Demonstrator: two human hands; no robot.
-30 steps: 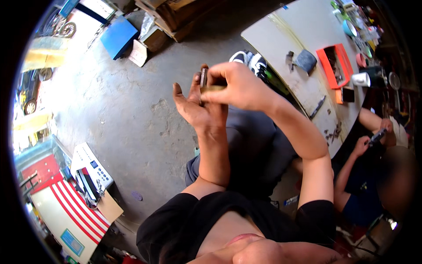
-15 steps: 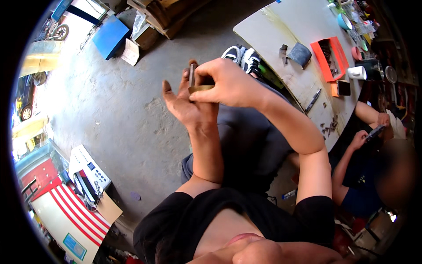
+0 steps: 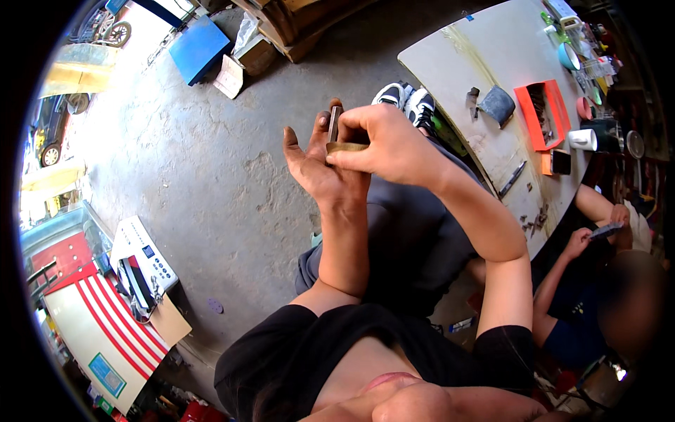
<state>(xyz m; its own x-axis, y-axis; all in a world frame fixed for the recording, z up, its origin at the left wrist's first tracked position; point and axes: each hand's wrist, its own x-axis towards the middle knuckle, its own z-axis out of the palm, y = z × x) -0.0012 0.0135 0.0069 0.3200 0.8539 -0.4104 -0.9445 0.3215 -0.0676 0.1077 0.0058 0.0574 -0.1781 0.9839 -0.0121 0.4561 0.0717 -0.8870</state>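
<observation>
My left hand (image 3: 320, 174) is palm up with grimy, darkened fingers. A short, dark metal bar (image 3: 333, 125) rests along its fingers, pointing away from me, and the thumb sticks out to the left. My right hand (image 3: 397, 141) comes across from the right and pinches a thin brownish strip (image 3: 347, 147) between thumb and fingers. That strip lies crosswise at the near end of the bar, over the left palm. Whether it wraps the metal is hidden by the right fingers. Both hands are held above the floor, in front of my lap.
On the right, a pale table (image 3: 457, 63) bears a dark grey block (image 3: 497, 105), an orange-red box (image 3: 524, 116) of dark pieces, a pen (image 3: 512, 178) and a white mug (image 3: 583, 139). Another person (image 3: 562, 302) sits beyond it. A white machine (image 3: 133, 243) stands at left.
The whole view has shifted, so hands and surroundings sit further right in the picture. The bar and strip stay in my hands, with nearly the same pose.
</observation>
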